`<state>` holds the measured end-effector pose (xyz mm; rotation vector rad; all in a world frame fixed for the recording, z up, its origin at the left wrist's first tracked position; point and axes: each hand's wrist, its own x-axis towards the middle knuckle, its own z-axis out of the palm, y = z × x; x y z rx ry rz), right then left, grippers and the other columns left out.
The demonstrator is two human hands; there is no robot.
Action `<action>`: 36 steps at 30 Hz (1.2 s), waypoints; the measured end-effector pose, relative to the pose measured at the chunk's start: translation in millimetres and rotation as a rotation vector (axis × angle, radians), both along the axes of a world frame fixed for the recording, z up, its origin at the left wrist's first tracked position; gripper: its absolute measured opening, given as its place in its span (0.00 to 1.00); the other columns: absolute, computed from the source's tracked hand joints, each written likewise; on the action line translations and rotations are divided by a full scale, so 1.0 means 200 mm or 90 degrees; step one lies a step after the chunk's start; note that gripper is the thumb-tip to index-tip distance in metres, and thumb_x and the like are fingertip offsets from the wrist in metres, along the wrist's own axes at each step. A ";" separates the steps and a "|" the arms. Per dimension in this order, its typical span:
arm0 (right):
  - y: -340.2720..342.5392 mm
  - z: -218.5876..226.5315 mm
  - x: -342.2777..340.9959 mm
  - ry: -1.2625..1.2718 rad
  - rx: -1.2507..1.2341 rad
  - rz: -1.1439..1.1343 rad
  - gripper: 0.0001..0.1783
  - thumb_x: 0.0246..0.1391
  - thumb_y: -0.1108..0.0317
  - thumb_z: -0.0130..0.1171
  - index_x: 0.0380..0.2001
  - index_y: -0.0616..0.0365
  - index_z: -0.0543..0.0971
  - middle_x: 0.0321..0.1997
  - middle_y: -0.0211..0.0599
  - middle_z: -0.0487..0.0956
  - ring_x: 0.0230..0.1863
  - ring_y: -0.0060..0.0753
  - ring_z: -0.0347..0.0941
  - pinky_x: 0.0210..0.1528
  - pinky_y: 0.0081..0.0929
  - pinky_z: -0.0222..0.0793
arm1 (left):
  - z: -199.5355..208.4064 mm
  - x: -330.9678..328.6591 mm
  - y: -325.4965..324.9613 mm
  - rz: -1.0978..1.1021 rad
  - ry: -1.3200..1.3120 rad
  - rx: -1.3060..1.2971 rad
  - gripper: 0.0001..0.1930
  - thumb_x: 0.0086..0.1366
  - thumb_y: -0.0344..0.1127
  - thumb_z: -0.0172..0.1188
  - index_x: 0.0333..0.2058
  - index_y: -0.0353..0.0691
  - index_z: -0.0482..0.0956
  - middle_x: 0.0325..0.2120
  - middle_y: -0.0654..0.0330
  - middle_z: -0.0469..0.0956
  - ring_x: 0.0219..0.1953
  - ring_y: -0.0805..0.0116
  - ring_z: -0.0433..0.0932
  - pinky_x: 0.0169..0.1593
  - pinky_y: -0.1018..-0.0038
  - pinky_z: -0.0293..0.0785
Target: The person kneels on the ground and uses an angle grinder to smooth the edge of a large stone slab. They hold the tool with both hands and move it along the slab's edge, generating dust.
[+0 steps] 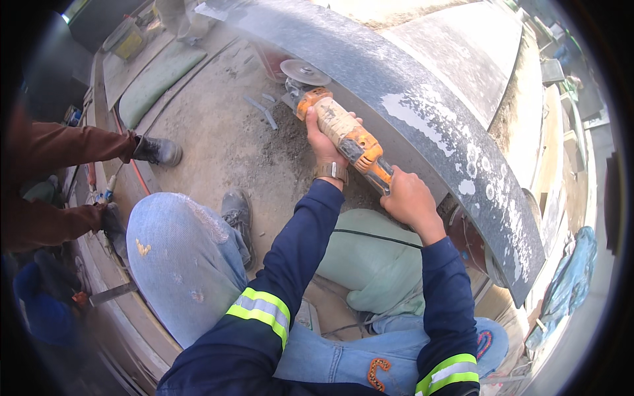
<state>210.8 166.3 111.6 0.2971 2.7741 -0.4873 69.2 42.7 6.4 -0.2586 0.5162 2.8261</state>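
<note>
An orange angle grinder (338,123), its body wrapped in pale tape, is held in both my hands. My left hand (322,142) is closed round the taped middle from below, thumb on top. Farther back, my right hand (411,201) grips the rear handle. The grinder's round disc (305,72) is at the near edge of a long grey stone slab (396,92), toward its far left part. Whether the disc touches the slab, I cannot make out. White patches and ring marks cover parts of the slab's top. A black cord (376,236) runs under my right wrist.
To the left stands another person, with brown trousers (79,145) and a dark boot (158,150). Thin stone offcuts (262,111) lie on the dusty ground. A pale green sack (376,264) is by my knees, and a yellow bucket (125,41) stands at the far left.
</note>
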 end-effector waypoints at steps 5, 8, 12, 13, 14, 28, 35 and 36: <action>-0.01 -0.01 -0.01 0.012 0.004 -0.004 0.22 0.46 0.71 0.62 0.47 0.64 0.77 0.38 0.58 0.83 0.43 0.62 0.81 0.47 0.52 0.78 | -0.01 -0.02 0.00 -0.006 -0.005 0.009 0.36 0.65 0.72 0.47 0.51 0.43 0.72 0.33 0.45 0.81 0.34 0.48 0.83 0.34 0.56 0.83; -0.02 -0.01 -0.03 0.007 0.004 -0.007 0.22 0.46 0.71 0.61 0.48 0.64 0.77 0.38 0.58 0.83 0.43 0.62 0.81 0.47 0.52 0.78 | -0.02 -0.03 -0.01 -0.017 -0.004 0.038 0.36 0.65 0.72 0.47 0.51 0.42 0.72 0.33 0.45 0.80 0.34 0.48 0.83 0.34 0.56 0.83; -0.02 -0.02 -0.04 0.022 0.003 -0.005 0.23 0.46 0.71 0.61 0.49 0.64 0.77 0.38 0.59 0.83 0.42 0.63 0.81 0.47 0.52 0.78 | -0.01 -0.05 -0.01 -0.012 -0.013 0.033 0.36 0.65 0.72 0.47 0.50 0.42 0.72 0.33 0.46 0.80 0.33 0.48 0.83 0.34 0.55 0.83; -0.02 -0.02 -0.04 0.026 0.003 -0.004 0.23 0.46 0.71 0.61 0.49 0.64 0.77 0.38 0.59 0.83 0.42 0.63 0.81 0.47 0.53 0.78 | -0.01 -0.05 -0.01 -0.011 -0.013 0.032 0.36 0.65 0.72 0.47 0.51 0.42 0.72 0.33 0.46 0.80 0.33 0.48 0.83 0.34 0.55 0.83; -0.02 -0.02 -0.04 0.029 0.004 -0.003 0.23 0.46 0.71 0.61 0.49 0.64 0.77 0.37 0.59 0.83 0.42 0.63 0.81 0.47 0.52 0.78 | -0.02 -0.06 -0.01 -0.010 -0.012 0.031 0.36 0.65 0.72 0.47 0.51 0.42 0.71 0.32 0.46 0.80 0.33 0.48 0.83 0.34 0.55 0.83; -0.05 -0.02 -0.10 0.034 0.014 -0.004 0.23 0.47 0.71 0.62 0.49 0.65 0.77 0.37 0.58 0.83 0.42 0.62 0.81 0.46 0.52 0.78 | -0.04 -0.13 -0.02 -0.002 0.002 0.027 0.36 0.64 0.72 0.49 0.50 0.42 0.71 0.32 0.45 0.80 0.32 0.48 0.83 0.34 0.56 0.83; -0.05 -0.03 -0.13 0.032 0.015 -0.008 0.23 0.47 0.71 0.63 0.48 0.64 0.78 0.37 0.58 0.83 0.41 0.61 0.82 0.46 0.52 0.78 | -0.05 -0.16 -0.03 -0.005 -0.007 0.025 0.36 0.64 0.72 0.49 0.50 0.42 0.71 0.33 0.45 0.80 0.33 0.47 0.83 0.33 0.55 0.83; -0.05 -0.04 -0.14 0.032 0.016 -0.008 0.22 0.47 0.71 0.62 0.48 0.64 0.78 0.37 0.58 0.83 0.41 0.62 0.82 0.45 0.52 0.78 | -0.05 -0.17 -0.02 -0.005 -0.003 0.027 0.35 0.64 0.72 0.49 0.50 0.43 0.71 0.33 0.45 0.80 0.33 0.47 0.83 0.33 0.55 0.83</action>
